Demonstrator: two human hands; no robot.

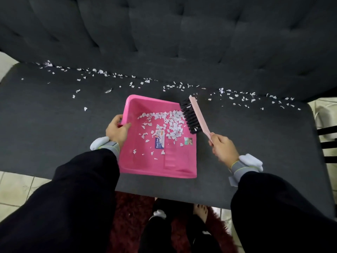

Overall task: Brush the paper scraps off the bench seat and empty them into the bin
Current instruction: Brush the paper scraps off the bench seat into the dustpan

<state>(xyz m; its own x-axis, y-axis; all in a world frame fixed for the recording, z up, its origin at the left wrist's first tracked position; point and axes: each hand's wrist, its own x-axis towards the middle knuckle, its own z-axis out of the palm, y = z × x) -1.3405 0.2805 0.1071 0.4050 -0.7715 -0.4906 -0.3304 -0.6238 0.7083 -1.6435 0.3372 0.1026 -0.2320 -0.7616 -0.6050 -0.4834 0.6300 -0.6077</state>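
The left hand (117, 129) grips the left wall of a pink dustpan (138, 161): the thumb lies over the rim on the inside and the fingers curl round the outside. The right hand (223, 147) is closed round the near end of the pale pink handle of a brush (196, 115), which slants up and away from it. The brush's black bristles face left and touch the dustpan's right edge.

Between the two hands, the dustpan sits flat on the dark bench seat (45, 125). A thick spread of white paper scraps (173, 123) lies inside it, densest just beside the bristles and thinner toward the left hand. A few bits cling to the bristles. A printed label (160, 141) is stuck on the dustpan floor among them.

Beyond both hands, more loose scraps (171, 86) lie in a long scattered line across the seat — along the crease where it meets the tufted backrest (164, 33) — with a few stragglers beyond and to the left of the left hand.

Both wrists carry grey bands with white pads, above black sleeves. Below the hands, past the seat's near edge, a dark red rug (131, 216) lies on pale floor tiles (18, 187).
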